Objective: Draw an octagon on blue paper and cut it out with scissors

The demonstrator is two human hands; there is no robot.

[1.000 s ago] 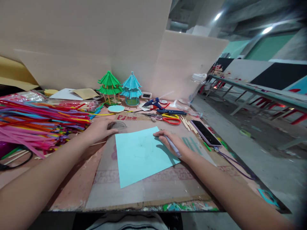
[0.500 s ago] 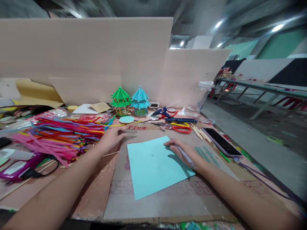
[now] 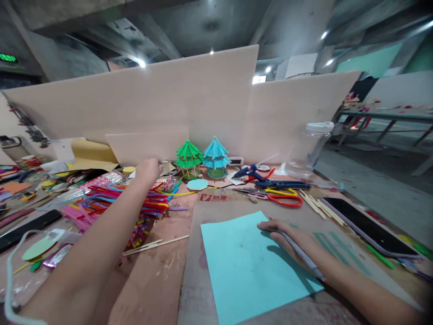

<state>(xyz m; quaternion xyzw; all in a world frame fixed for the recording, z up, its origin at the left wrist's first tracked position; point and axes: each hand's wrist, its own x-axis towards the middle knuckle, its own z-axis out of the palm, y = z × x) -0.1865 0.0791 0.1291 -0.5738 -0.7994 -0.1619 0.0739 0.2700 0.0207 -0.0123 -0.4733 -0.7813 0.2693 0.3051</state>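
Note:
My right hand (image 3: pixel 291 237) rests on a light blue sheet of paper (image 3: pixel 237 266), its fingers closed around a pen (image 3: pixel 302 256) that slants back toward the wrist. Faint pencil-like marks show on the sheet. My left hand (image 3: pixel 149 170) is stretched forward over the far side of a heap of colourful pipe cleaners (image 3: pixel 118 194), beside some small papers (image 3: pixel 168 168). Its fingers are turned away and hidden, so any grip there cannot be made out. A pale blue rounded piece (image 3: pixel 197 184) lies to the right of that hand.
Behind stand a green model pavilion (image 3: pixel 188 155) and a blue one (image 3: pixel 215 154). A glue gun (image 3: pixel 248 172), utility knife (image 3: pixel 284 184), red-handled scissors (image 3: pixel 286 201), wooden sticks (image 3: pixel 316 205), a phone (image 3: pixel 368 225) and a clear jug (image 3: pixel 304 155) line the right. Tall boards (image 3: pixel 169 99) close off the back.
My left hand has moved from beside the sheet's far left edge, forward and left past the pipe cleaners. The view has shifted left. My right hand stays on the sheet with the pen.

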